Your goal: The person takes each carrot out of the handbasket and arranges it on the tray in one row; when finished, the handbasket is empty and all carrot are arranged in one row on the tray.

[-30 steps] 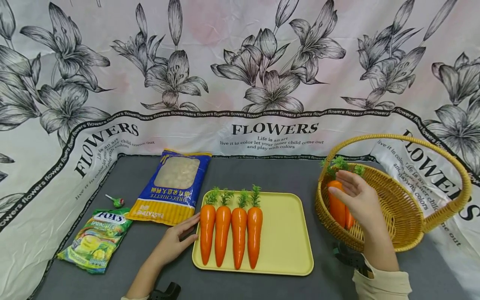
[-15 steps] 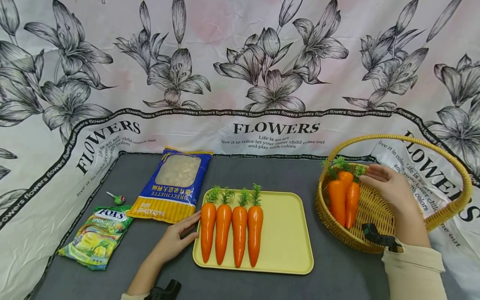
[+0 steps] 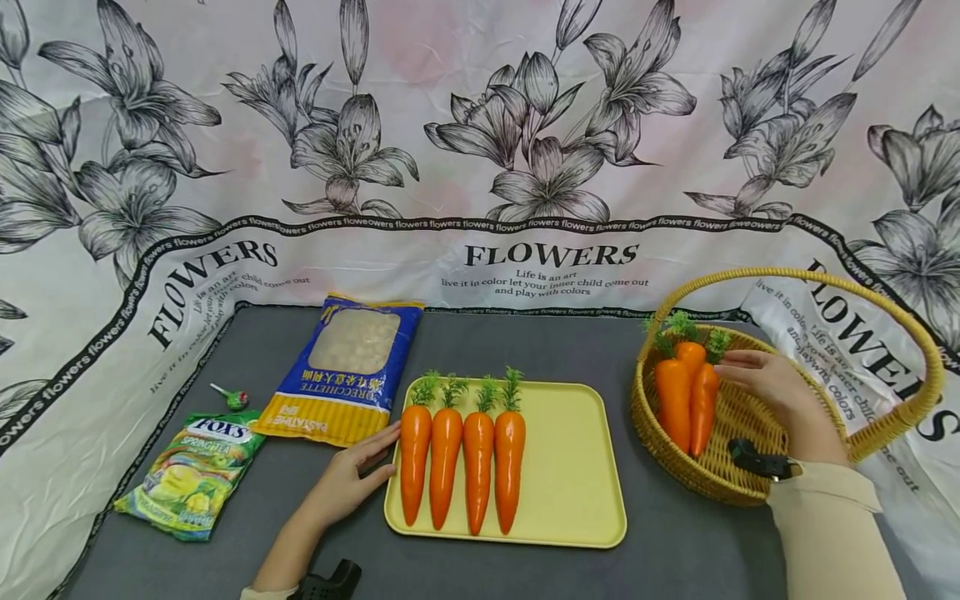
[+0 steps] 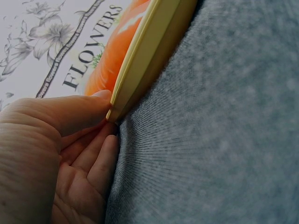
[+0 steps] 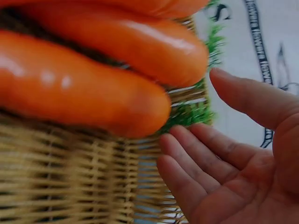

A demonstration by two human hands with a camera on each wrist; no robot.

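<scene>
My left hand [image 3: 343, 487] rests on the table with its fingertips against the left edge of the yellow tray [image 3: 570, 467]. In the left wrist view its thumb [image 4: 79, 112] touches the rim of that tray. Several orange carrots with green tops, such as this carrot [image 3: 510, 471], lie side by side on the tray. My right hand [image 3: 783, 400] is inside the wicker basket [image 3: 738, 475], right of the carrots [image 3: 703, 408] there. The right wrist view shows its fingers loosely extended beside a carrot's green top [image 5: 194, 114], holding nothing; contact with the leaves is unclear.
A blue and yellow pasta bag [image 3: 341, 375] lies behind the left hand. Farther left are a green candy bag [image 3: 191, 475] and a lollipop [image 3: 236, 399]. The basket's tall handle [image 3: 795, 273] arches over the right hand. Printed cloth [image 3: 555, 275] hangs behind the grey table.
My right hand has moved right from in front of the basket's carrots, uncovering them, then slightly down and left. The left hand and tray have stayed put.
</scene>
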